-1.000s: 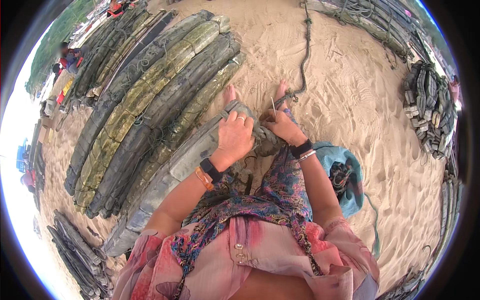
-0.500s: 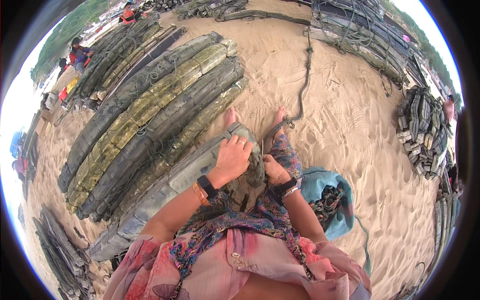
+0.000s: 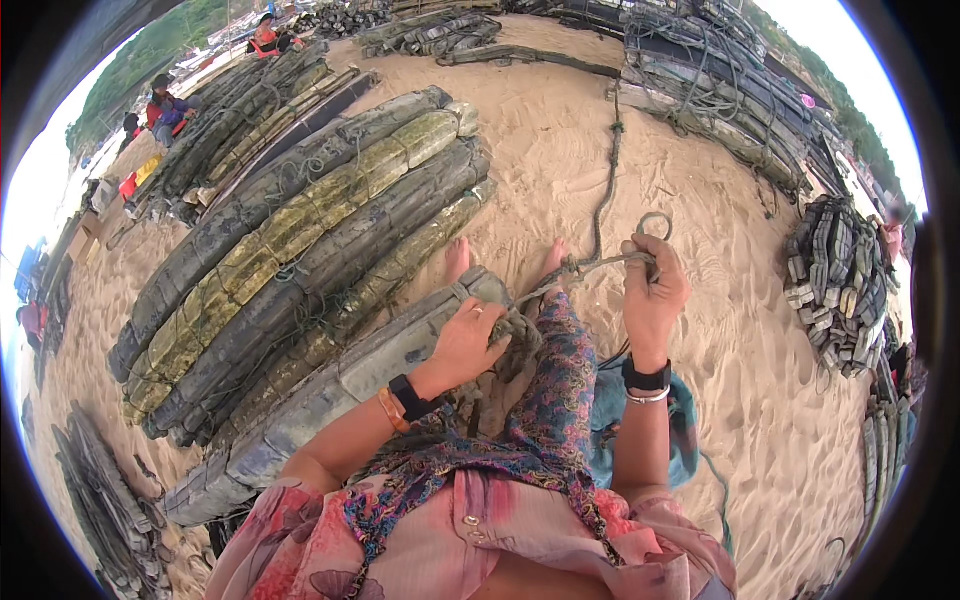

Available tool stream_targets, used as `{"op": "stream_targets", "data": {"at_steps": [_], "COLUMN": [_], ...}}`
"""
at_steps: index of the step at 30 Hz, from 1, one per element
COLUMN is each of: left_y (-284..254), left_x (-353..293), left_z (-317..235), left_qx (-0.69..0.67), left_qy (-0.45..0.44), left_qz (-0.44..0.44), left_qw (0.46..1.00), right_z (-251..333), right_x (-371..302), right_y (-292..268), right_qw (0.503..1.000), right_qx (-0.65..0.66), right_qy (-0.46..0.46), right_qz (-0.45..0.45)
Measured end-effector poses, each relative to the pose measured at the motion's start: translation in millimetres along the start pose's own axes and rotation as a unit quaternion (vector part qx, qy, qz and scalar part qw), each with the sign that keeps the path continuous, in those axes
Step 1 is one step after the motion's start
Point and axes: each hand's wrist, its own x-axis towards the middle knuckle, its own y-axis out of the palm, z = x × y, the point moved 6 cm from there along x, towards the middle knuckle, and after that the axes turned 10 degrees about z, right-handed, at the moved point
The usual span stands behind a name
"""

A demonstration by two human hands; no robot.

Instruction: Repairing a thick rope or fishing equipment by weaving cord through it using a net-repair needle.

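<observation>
My left hand [image 3: 466,342] lies on the near end of a long grey, wrapped float bundle [image 3: 370,352], its thumb spread away from the fingers. To the right, my raised right hand [image 3: 656,285] pinches a thin grey-green cord [image 3: 603,263]. That cord stretches from the bundle's end across my right shin, and a small loop of it stands above my right fingers. Dark lumpy material [image 3: 515,340] hangs at the bundle's end beside my left thumb. Whether the cord is tied to the bundle is hidden by my left hand.
A thicker dark rope [image 3: 609,185] runs over the sand from far floats [image 3: 715,105]. Several long floats [image 3: 300,235] lie left of the bundle. My right forearm partly covers a blue-green sack [image 3: 683,425]. A stacked pile [image 3: 838,280] stands right. People [image 3: 165,110] sit far left.
My right hand has moved right and up from beside the bundle's end, drawing the cord out with it. My left hand has shifted slightly down, and its thumb has spread.
</observation>
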Motion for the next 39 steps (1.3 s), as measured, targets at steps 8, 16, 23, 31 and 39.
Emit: {"op": "stream_targets", "data": {"at_steps": [8, 16, 23, 31, 39], "left_y": [-16.4, -2.1, -11.1, -29.1, -61.9], "left_x": [-7.3, -9.9, -26.0, -58.8, -69.2], "left_z": [0.5, 17.5, -10.8, 8.3, 55.4], "left_qx": [-0.018, -0.017, 0.047, -0.02, 0.08], "left_qy": [-0.015, -0.041, 0.038, -0.012, -0.063], "left_qz": [-0.033, 0.001, 0.097, 0.002, -0.034], "left_qw": [0.999, 0.999, 0.993, 1.0, 0.994], "right_z": [51.3, 19.1, -37.6, -55.2, -78.1], "right_x": [-17.9, -87.2, -130.6, -134.7, -163.7], "right_y": [-93.3, 26.2, 54.7, 39.2, 49.3], "right_qw": [0.974, 0.887, 0.844, 0.845, 0.808], "right_qx": [0.149, -0.019, -0.028, 0.135, 0.104], "right_qy": [0.036, 0.052, 0.128, 0.295, 0.335], "right_qz": [-0.168, 0.458, 0.521, 0.425, 0.473]}}
